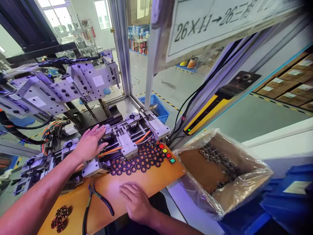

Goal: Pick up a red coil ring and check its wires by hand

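Round part [107,130] seated in machine fixture [127,138], under open left hand [90,143]. Right hand [135,200] flat, empty, on orange board [151,178]. Nearby: pliers [94,202], copper coils [141,158], lined box [220,169].

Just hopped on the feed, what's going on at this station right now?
A person stands at an assembly machine. Their left hand reaches onto a round fixture in the machine, while the right hand lies flat on the orange worktop. A layer of small coil rings is spread by the button row, pliers lie nearby, and a lined carton at right holds more rings.
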Action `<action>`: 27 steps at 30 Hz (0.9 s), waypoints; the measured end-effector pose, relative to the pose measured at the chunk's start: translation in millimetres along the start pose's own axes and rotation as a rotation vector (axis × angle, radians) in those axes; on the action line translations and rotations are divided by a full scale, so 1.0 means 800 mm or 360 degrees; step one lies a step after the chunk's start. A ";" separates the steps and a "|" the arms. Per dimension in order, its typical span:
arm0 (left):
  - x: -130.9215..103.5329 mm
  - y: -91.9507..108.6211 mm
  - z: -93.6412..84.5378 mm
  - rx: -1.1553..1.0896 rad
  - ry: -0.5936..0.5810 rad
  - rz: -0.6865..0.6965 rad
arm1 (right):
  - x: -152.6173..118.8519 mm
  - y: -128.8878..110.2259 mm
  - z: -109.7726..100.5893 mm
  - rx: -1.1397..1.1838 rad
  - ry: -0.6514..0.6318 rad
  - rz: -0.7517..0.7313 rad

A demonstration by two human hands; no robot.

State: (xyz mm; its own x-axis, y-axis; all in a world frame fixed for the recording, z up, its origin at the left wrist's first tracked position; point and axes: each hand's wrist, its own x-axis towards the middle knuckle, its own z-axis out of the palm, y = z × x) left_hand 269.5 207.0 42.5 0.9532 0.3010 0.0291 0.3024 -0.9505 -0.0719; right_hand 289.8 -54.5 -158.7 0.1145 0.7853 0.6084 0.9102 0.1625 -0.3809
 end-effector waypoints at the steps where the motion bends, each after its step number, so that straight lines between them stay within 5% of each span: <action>1: 0.001 0.003 -0.004 0.0007 -0.0006 -0.0002 | 0.000 0.000 0.001 -0.0004 0.0003 -0.0005; 5: 0.024 0.027 -0.031 0.0043 0.0098 0.0022 | 0.002 0.001 0.003 -0.0021 0.0032 -0.0016; 9: 0.078 0.074 -0.050 0.0060 0.0048 0.0201 | 0.002 0.002 0.005 -0.0045 0.0044 -0.0016; 13: 0.118 0.103 -0.042 0.0055 -0.0054 0.0257 | 0.003 0.005 0.004 -0.0072 0.0054 -0.0030; 20: 0.134 0.116 -0.039 0.0040 -0.0100 0.0219 | 0.015 -0.003 -0.007 -0.0142 0.0173 -0.0083; 24: 0.078 0.125 -0.079 -0.0100 0.0195 0.0190 | -0.005 0.015 -0.065 -0.0312 0.0317 0.0027; 27: -0.038 0.110 -0.085 -0.0488 0.0751 0.0185 | -0.040 0.063 -0.124 -0.0591 0.0531 0.0397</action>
State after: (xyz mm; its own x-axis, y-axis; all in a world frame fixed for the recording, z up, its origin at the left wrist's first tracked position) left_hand 266.6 109.1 102.9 0.8529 0.1927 0.4852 0.1128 -0.9754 0.1892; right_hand 371.9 -131.2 -128.4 0.4094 0.5314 0.7416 0.9115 -0.2732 -0.3075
